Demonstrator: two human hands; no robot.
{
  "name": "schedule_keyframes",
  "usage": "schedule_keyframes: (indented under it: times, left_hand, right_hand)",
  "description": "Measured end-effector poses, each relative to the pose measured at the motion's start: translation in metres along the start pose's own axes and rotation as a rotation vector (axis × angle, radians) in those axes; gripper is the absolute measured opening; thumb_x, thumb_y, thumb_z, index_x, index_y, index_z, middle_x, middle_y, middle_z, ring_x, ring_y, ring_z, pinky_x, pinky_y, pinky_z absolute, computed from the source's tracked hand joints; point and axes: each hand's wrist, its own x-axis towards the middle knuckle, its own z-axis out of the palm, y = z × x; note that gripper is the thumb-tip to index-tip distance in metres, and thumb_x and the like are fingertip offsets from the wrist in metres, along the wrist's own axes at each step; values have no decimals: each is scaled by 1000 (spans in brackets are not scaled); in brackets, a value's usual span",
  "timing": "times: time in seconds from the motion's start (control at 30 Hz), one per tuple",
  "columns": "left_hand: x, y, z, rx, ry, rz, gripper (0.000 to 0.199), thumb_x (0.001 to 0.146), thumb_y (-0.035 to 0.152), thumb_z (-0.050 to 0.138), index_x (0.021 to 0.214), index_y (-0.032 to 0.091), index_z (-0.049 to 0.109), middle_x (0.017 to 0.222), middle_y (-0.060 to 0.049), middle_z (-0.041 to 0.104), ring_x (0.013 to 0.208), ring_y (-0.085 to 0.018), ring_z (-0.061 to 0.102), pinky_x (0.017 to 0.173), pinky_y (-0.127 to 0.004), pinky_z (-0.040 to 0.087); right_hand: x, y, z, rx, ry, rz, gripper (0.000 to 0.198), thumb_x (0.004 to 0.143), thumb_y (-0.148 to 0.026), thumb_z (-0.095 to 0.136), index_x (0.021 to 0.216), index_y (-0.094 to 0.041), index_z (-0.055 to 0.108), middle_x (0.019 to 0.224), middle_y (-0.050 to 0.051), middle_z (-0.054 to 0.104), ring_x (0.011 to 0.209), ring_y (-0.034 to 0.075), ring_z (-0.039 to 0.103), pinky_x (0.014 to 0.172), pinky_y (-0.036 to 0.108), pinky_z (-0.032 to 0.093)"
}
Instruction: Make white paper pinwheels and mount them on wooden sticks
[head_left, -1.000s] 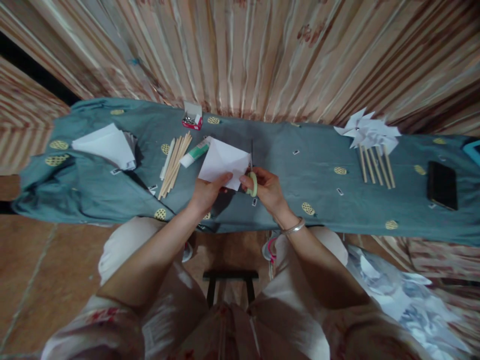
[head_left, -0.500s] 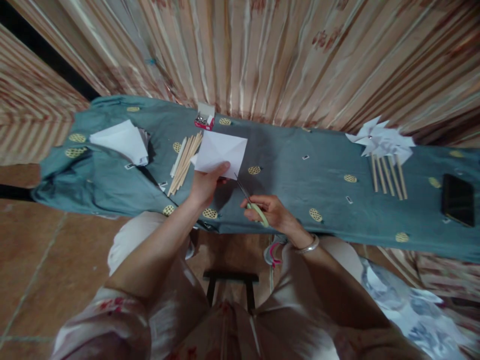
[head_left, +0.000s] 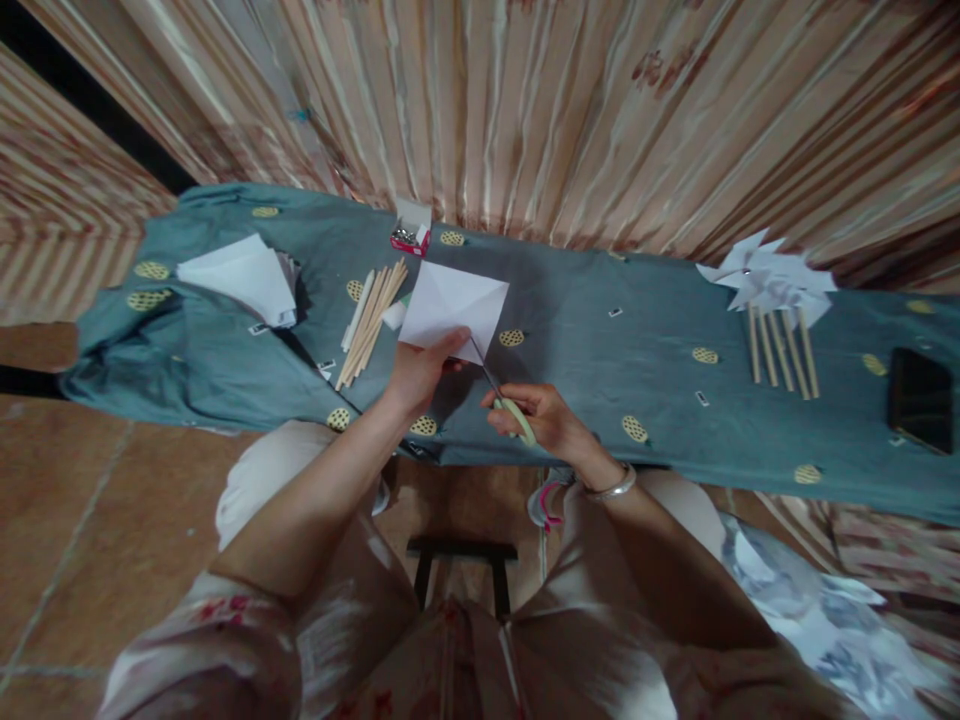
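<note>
My left hand grips a square white sheet of paper by its near edge, thumb on top. Crease lines cross the sheet toward its corners. In my right hand is a pair of scissors with pale green handles, fingers wrapped round them. The blades point up and left and lie across the paper's near right corner, close to my left thumb. Whether the blades are parted is too small to tell.
On the teal cloth-covered table lie wooden sticks, a stack of white paper and a small red box of metal bits. Paper pinwheels on sticks and a black phone lie at the right. A pleated curtain hangs behind.
The paper in my left hand has shifted slightly right and turned a little. The scissor blades now reach over its near corner instead of just touching its edge.
</note>
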Motion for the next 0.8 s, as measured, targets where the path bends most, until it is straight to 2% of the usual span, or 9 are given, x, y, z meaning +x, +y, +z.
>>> schedule_keyframes:
  times: [0.27,0.43,0.8]
  left_hand:
    - [-1,-1,1,2,0,-11,34,60,30,84,84,18,63,80,-1,68,63,-13,59,53,-24,46]
    - [-2,0,3,-8,-1,-16,33,60,27,83,85,19,62,79,0,67,64,-13,60,52,-23,45]
    - [-2,3,0,-34,-20,-53,31,58,22,80,84,18,64,80,0,68,69,-15,63,56,-25,53]
  right_hand:
    - [0,1,-1,4,2,-3,48,58,-58,86,79,-17,72,57,-4,57,53,9,49,48,22,37]
    - [0,-1,-1,24,1,12,50,55,-56,88,80,-17,73,56,-5,55,52,8,47,47,22,37]
    - [1,2,-1,53,28,15,47,53,-53,90,79,-17,74,57,-4,59,53,9,52,47,22,39]
